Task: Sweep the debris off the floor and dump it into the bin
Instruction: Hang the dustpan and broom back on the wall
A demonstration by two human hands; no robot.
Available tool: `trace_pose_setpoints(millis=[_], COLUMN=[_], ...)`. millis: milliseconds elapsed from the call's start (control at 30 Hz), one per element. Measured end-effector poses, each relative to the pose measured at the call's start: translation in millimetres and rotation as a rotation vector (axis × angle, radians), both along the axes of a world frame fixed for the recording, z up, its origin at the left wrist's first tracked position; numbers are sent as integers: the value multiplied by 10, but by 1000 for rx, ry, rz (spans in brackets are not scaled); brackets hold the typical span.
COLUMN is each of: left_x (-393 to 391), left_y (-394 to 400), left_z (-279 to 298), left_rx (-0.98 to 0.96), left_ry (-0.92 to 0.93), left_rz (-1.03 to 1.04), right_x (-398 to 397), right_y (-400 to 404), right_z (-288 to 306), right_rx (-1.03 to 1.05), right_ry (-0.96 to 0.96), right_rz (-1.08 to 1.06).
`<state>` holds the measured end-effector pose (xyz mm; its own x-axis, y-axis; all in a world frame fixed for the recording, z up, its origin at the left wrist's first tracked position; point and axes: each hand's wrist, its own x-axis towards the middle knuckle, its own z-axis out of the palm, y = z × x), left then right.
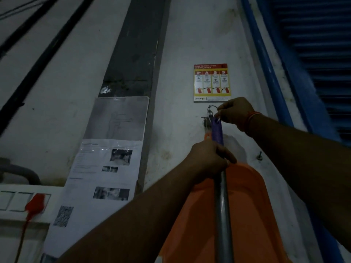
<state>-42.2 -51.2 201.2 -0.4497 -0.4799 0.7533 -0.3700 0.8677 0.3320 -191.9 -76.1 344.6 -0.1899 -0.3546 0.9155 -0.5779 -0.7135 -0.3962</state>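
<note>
On the far left there's a switch panel (22,201) with a red smear, then papers (100,168) taped up the wall, and now we come to the action. Our left hand (209,158) is wrapped round the grey broom handle (223,209), just below its purple end cap (217,132). The handle runs straight up and down the wall, long axis vertical, with the orange dustpan (247,205) hanging flat behind it. Right above, our right hand (234,112) pinches the top of that purple cap beside the wire hook (210,111), under the fire-extinguisher poster (212,82). So the hook end sits nearest the right hand, and we'd judge the lift-off turns on that loop clearing the hook. No floor, debris or bin in sight here. Blue shutter (319,63) far right.
</note>
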Motion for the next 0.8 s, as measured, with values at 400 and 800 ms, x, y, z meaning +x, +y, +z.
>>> trace_pose_setpoints(millis=[400,800], left_x=[-34,7], left_y=[-94,-134], left_z=[-95,-118], left_rx=[166,212], left_ry=[50,111], left_rz=[-84,-189], right_x=[29,136], right_y=[4,-41], right_z=[3,100], right_rx=[33,-25], right_ry=[247,341], right_rz=[-361,-563])
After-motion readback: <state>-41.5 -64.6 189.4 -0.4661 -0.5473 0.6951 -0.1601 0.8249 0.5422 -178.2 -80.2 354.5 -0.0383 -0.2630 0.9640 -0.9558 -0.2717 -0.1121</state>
